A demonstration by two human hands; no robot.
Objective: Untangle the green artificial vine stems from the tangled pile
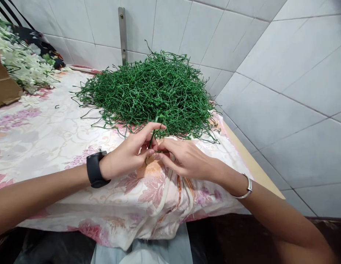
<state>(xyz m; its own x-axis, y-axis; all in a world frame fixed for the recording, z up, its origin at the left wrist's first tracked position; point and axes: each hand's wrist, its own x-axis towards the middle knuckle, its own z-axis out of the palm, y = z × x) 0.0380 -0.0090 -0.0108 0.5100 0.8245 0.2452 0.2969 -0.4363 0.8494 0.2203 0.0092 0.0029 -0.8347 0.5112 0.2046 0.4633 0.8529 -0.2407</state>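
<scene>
My left hand (pixel 136 145), with a black band on its wrist, pinches a thin green artificial stem (pixel 151 140) between thumb and fingers. Close against it, my right hand (pixel 184 156) has its fingertips pinched together on a piece of the same green stem, near the left thumb. The fingers partly cover what they hold. Just beyond both hands lies a large tangled heap of green artificial stems (pixel 151 91), some ends sticking out over the cloth.
A floral cloth (pixel 60 146) covers the table, bunched at the front edge. White artificial flowers (pixel 27 62) lie at the back left beside a cardboard box (pixel 5 80). A metal strip (pixel 122 35) stands against the tiled wall (pixel 173 25). Another tiled wall (pixel 296 84) bounds the right.
</scene>
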